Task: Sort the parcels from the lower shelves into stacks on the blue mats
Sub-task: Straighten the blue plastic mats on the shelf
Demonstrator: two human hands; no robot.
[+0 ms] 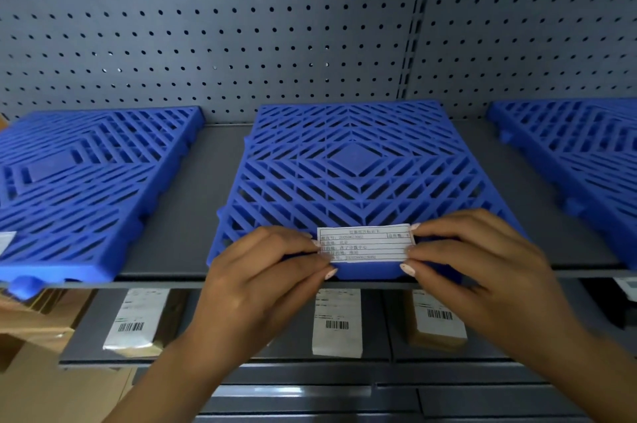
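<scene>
While the left hand (265, 271) and right hand (482, 260) are pinching the label (365, 244) over the middle mat (351, 160), uneven pressing is likely risking a skew.

- A parcel storeroom or warehouse sorting bay.
- Grey metal shelves (203, 188) backed by pegboard (241, 43).
- Blue plastic grid mats (351, 160) lie on top.
- Barcoded parcels (337, 322) sit below.

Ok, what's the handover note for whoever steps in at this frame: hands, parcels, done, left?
The left hand and right hand each pinch an end of the white label card at the front edge of the middle blue mat.
The parcels lie on the lower shelf; none is on any blue mat in view.
Done: no stacking visible. Left: set the card, sort every parcel.
</scene>
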